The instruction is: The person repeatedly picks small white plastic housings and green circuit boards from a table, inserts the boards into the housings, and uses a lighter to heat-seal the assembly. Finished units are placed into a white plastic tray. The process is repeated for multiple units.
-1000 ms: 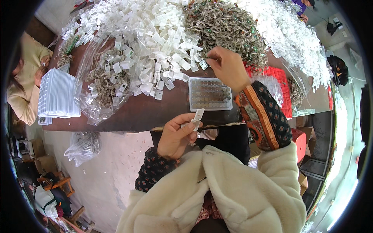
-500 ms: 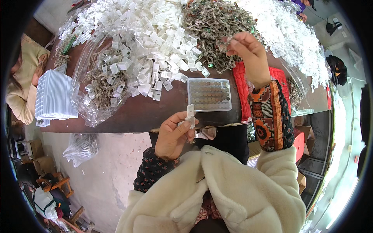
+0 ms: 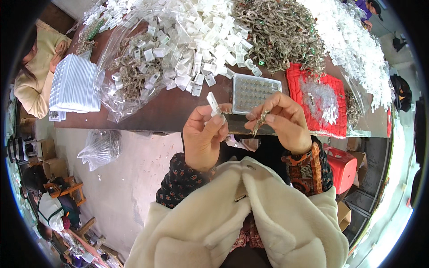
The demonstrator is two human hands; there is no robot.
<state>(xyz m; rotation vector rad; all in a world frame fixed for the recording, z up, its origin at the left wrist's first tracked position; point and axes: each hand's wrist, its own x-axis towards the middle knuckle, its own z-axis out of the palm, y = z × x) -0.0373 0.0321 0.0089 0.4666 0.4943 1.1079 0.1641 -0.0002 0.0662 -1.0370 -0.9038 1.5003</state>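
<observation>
My left hand (image 3: 203,138) pinches a small white plastic piece (image 3: 212,102) that stands up above the thumb and forefinger. Beside it, my right hand (image 3: 289,127) is closed on a thin grey-brown band (image 3: 262,120), its exact kind too small to make out. Both hands are over the table's near edge, a short gap apart. Just beyond them lies a clear plastic tray (image 3: 234,91) with rows of small round pieces. Farther back are a heap of grey-brown looped bands (image 3: 286,33) and a heap of white plastic pieces (image 3: 199,49).
A clear plastic bag (image 3: 105,105) with bands and white pieces lies left, beside stacked white trays (image 3: 75,85). A co-worker's sleeve (image 3: 33,96) is beyond. To the right are a red cloth (image 3: 295,89) bearing clear bits and a red stool (image 3: 344,169) below.
My right hand has come back from the heap of looped bands to beside my left hand, now holding a grey-brown band. My left hand still pinches its white piece, now tilted.
</observation>
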